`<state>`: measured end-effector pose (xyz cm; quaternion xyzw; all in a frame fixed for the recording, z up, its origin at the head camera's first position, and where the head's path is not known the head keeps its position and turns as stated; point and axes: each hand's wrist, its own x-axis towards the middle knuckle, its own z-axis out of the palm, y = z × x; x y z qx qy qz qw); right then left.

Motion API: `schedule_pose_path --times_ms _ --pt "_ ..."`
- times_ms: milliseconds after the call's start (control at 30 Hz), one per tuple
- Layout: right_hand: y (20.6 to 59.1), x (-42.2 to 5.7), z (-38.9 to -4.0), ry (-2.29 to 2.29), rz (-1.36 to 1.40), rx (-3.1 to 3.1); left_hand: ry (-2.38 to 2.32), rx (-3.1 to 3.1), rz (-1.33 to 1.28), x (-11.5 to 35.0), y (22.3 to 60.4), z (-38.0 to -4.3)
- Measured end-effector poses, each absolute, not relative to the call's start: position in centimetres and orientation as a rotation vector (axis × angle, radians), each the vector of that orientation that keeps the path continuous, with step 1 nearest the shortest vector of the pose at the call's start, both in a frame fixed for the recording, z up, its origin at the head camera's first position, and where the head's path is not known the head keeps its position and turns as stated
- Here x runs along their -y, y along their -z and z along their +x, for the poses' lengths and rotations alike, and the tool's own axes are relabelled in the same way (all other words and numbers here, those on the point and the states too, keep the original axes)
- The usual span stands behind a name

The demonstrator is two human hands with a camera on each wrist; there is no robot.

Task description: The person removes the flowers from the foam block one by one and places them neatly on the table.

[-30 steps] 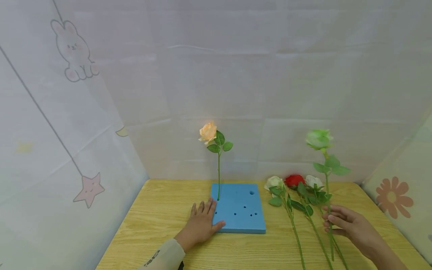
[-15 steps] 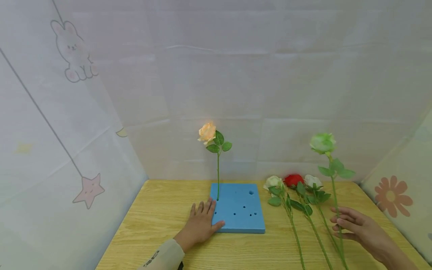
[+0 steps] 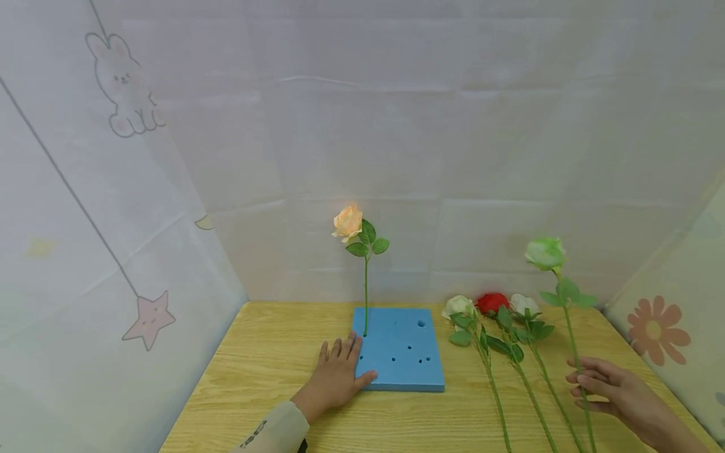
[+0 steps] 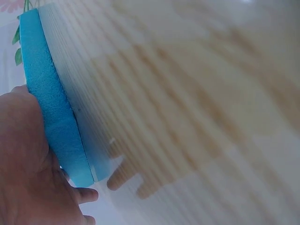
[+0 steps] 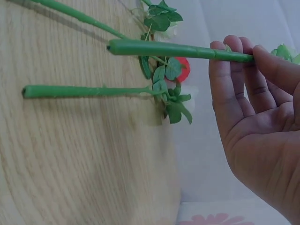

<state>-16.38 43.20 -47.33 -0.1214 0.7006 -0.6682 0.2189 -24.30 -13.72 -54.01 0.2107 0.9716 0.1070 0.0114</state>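
Note:
My left hand (image 3: 335,375) lies with spread, straight fingers on the left edge of a blue foam block (image 3: 399,374) that has several holes in its top. One peach artificial rose (image 3: 348,223) stands upright in a hole near the block's back left. At the right, my right hand (image 3: 617,393) pinches the stem of a green-white artificial rose (image 3: 546,254) between thumb and fingers, bloom up and leaning slightly left. In the right wrist view the held stem's cut end (image 5: 117,47) hangs free, apart from the wooden table (image 5: 70,154).
Between block and right hand lie a cream rose (image 3: 457,306), a red rose (image 3: 491,303) and a white rose (image 3: 523,304), stems toward me. A pale cloth backdrop (image 3: 362,138) rises behind the table (image 3: 272,352).
My right hand has moved right and a little toward me with the green-white rose, whose bloom has come lower. The left hand and the block have stayed in place.

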Motion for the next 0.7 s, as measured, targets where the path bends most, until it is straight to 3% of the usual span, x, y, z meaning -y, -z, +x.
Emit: schedule_pose_path --times_ms 700 --pt "49.3 -46.1 -16.3 1.751 -0.152 -1.966 -0.350 -3.024 0.670 13.6 53.9 -24.3"
